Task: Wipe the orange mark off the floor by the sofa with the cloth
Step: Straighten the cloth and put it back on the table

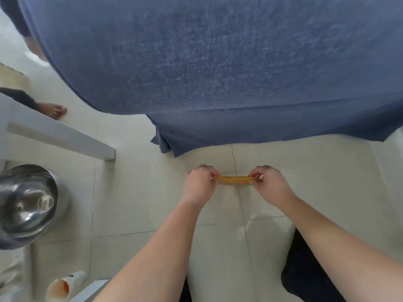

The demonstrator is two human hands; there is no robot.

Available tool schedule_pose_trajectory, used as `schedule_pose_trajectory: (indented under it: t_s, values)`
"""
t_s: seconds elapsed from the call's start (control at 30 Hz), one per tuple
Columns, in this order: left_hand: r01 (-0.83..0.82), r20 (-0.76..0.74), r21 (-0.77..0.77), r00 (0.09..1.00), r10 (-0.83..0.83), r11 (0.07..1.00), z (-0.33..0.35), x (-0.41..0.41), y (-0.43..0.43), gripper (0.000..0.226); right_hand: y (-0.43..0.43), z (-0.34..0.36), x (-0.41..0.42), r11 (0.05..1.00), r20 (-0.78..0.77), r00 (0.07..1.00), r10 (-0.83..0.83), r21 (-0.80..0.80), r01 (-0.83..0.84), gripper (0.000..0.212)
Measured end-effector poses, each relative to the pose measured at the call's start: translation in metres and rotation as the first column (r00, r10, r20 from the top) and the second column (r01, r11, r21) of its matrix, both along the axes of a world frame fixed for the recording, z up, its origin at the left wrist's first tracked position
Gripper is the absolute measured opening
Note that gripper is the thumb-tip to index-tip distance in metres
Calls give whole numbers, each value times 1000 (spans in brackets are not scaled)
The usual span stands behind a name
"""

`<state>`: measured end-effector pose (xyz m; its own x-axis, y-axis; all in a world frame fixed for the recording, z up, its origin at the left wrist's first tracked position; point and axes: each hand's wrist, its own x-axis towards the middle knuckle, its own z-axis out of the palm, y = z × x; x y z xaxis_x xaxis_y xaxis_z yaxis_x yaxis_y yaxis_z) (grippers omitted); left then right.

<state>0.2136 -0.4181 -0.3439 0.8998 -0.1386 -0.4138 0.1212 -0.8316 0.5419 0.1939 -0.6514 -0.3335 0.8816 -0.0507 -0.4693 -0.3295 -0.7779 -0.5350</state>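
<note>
A small yellow-orange cloth is stretched flat just above the pale tiled floor, in front of the sofa draped in blue fabric. My left hand pinches the cloth's left end and my right hand pinches its right end. The cloth runs across a grout line. The two hands and the cloth hide the patch of floor beneath them, so I cannot make out any orange mark there.
A grey low table edge juts in at the left. A shiny steel bowl sits below it. Another person's bare foot stands at far left. A white cup with orange residue lies at the bottom left.
</note>
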Motion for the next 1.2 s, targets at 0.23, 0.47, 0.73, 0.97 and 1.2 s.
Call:
schedule_pose_trajectory:
  t_s: [0.23,0.47,0.73,0.97,1.2]
  values:
    - [-28,120,-116,992,42,993,109,-23,7,10,-7,118,-9,999,189,982,28,22,-32,10]
    - [-26,197,-179,979,62,983,222,-60,34,11,3,231,-36,989,251,956,150,-31,-147,12]
    - [-38,349,-231,930,119,972,324,-112,92,11,51,338,-68,964,366,895,254,-23,-264,17]
    - [-108,375,-243,906,196,964,380,-148,157,8,120,402,-73,918,401,832,384,-65,-392,19]
    - [-217,376,-285,871,317,934,395,-178,233,7,210,417,-60,855,401,766,502,-96,-510,17]
